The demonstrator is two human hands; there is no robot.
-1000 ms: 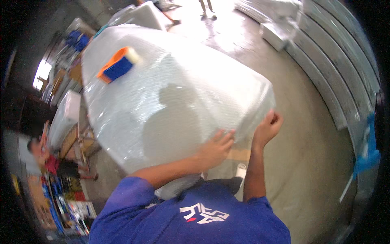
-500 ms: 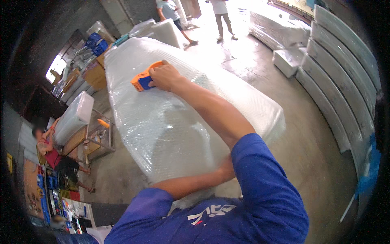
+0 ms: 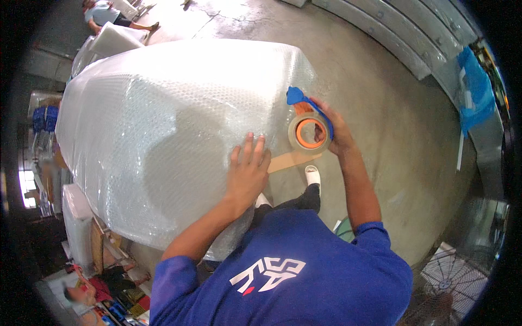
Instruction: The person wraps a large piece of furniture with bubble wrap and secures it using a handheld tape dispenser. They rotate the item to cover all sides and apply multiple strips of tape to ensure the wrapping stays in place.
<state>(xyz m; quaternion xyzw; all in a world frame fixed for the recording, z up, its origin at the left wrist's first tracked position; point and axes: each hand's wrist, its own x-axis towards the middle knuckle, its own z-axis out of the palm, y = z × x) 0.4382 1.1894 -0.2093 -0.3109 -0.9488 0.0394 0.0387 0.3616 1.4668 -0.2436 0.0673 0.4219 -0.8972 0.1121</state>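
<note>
A large piece covered in bubble wrap (image 3: 179, 92) lies before me, its contents blurred by the wrap. My left hand (image 3: 247, 173) rests flat on the wrap near its right edge, fingers spread. Beyond that edge, above the floor, my right hand (image 3: 336, 130) grips a tape dispenser (image 3: 309, 127) with blue and orange parts and a roll of tape around an orange core. Just below the roll shows a flat tan strip (image 3: 293, 161); whether it is tape or something on the floor, I cannot tell.
Wrapped panels (image 3: 380, 32) stand in a row at the far right, with blue plastic sheeting (image 3: 476, 92) beside them. A fan (image 3: 451, 282) stands at the lower right. One person (image 3: 103, 13) is at the far left, another (image 3: 100, 288) at the lower left by a wrapped block (image 3: 79, 228).
My right hand has brought the dispenser from the far part of the wrap to beyond its right edge. My left hand, previously hidden behind my right arm, now lies on the wrap. The view has turned.
</note>
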